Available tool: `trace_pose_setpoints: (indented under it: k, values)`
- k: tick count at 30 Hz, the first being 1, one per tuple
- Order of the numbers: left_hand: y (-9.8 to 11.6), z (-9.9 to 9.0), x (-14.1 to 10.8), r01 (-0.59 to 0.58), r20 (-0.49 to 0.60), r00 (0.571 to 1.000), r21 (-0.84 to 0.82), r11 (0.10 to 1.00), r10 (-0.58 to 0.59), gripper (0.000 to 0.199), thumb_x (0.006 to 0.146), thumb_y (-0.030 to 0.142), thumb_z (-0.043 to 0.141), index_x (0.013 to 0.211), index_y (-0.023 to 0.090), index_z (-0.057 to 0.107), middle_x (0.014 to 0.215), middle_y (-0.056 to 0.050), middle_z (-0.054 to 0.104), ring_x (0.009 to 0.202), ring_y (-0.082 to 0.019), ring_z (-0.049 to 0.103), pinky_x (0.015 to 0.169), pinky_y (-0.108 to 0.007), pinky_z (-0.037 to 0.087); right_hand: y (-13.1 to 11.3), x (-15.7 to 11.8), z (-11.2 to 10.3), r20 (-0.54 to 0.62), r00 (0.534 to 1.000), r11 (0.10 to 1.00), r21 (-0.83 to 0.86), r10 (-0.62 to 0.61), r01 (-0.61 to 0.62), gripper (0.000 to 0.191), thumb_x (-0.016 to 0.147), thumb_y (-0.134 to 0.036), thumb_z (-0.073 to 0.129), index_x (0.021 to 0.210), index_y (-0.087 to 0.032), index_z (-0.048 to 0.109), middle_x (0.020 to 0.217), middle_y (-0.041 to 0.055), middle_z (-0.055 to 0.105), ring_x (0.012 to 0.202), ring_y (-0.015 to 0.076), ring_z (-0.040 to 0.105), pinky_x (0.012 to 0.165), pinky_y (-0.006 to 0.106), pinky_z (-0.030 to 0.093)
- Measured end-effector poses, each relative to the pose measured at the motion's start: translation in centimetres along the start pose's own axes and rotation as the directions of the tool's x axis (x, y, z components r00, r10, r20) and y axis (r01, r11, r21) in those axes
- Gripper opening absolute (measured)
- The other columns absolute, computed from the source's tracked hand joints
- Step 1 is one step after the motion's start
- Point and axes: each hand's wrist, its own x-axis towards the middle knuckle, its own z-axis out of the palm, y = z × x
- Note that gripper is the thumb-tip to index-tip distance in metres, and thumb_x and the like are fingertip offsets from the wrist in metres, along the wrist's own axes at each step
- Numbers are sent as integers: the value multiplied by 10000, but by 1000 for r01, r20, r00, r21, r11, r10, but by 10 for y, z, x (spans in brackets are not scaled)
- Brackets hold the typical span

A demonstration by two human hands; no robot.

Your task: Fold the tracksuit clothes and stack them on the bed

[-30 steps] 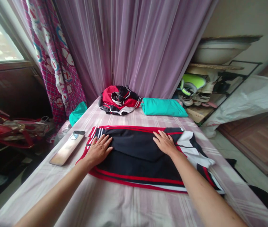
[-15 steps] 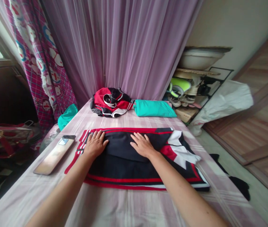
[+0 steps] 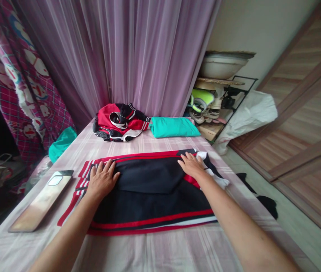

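Observation:
A black garment (image 3: 146,177) with red and white trim lies folded flat across the table before me. My left hand (image 3: 103,179) rests palm down near its left end, beside the striped red and white cuffs, fingers spread. Toward the right end, my right hand (image 3: 191,165) also lies flat with its fingers stretched out, close to the white and red panels. Neither hand grips the cloth. The garment's exact kind is hard to make out in its folded state.
A phone (image 3: 43,202) lies at the table's left. Toward the back sit a crumpled red and black garment (image 3: 121,122) and a folded teal cloth (image 3: 174,127). Purple curtains (image 3: 138,56) hang behind. A shoe rack (image 3: 219,102) and a white bag (image 3: 247,113) stand right of the table.
My right hand has slid right along the garment, from its middle to the white and red panels. The left hand stays near the striped end. The view has turned slightly right.

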Motion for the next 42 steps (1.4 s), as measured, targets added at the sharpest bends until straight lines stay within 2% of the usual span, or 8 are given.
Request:
trace_pose_setpoints:
  k: [4,11,13,17,21,24,33,42]
  values:
    - [1,-1,0,33,11,999,-10,999,-33,584,959,467,386,1462,189,484,1591,-152,349,1445,-391,332,1139,-593,268,-31,-6,-3,-217,974,995,52,-72,85,575,1007,-449,259,1524,-226,375,1618,121,293,1495,254,225,1190,557,132]
    - [0,6,2,53,0,999,-27,998,-53,597,953,504,378,1467,217,479,1573,-163,379,1451,-373,331,1149,-584,259,-40,-5,4,88,995,994,107,-46,36,626,992,-523,264,1543,-235,338,1632,111,259,1490,285,237,1173,565,184]
    - [0,5,2,51,-2,999,-17,999,-51,595,957,505,370,1466,218,480,1571,-156,386,1450,-366,335,1149,-579,259,-46,-6,-4,45,998,993,112,-42,37,620,989,-518,276,1532,-233,361,1618,128,290,1482,303,249,1162,586,190]
    - [2,0,1,41,10,999,-8,999,-41,596,965,501,359,1473,209,470,1567,-144,398,1445,-369,341,1148,-579,260,-69,-21,-11,-167,981,983,136,-103,126,605,998,-487,288,1543,-229,339,1626,133,268,1494,298,210,1172,579,161]
    - [4,-4,-1,36,31,999,-14,999,-35,599,974,494,350,1487,200,446,1569,-132,398,1448,-366,335,1153,-574,257,-85,-40,5,-64,977,968,134,-203,210,581,999,-490,314,1529,-258,369,1628,107,272,1492,272,232,1178,561,172]
    - [4,-4,-2,37,37,999,-34,999,-36,605,974,499,351,1488,193,443,1572,-137,392,1450,-371,327,1154,-579,255,-86,-44,14,0,978,970,131,-207,205,575,999,-487,323,1526,-264,374,1627,98,277,1491,265,239,1175,553,194]
    - [4,-2,-4,35,10,999,-92,995,-34,603,976,514,358,1481,199,455,1567,-144,398,1448,-368,328,1165,-581,243,-87,-61,15,-11,988,984,89,-154,154,550,1002,-439,328,1521,-264,387,1605,97,328,1476,260,277,1166,542,229]
    - [0,1,-2,69,28,997,-154,986,-65,571,977,515,383,1473,244,460,1579,-104,389,1469,-335,303,1186,-565,224,-55,-94,29,-82,992,993,69,-91,97,523,1008,-406,317,1502,-269,420,1591,56,365,1469,228,299,1177,492,245]
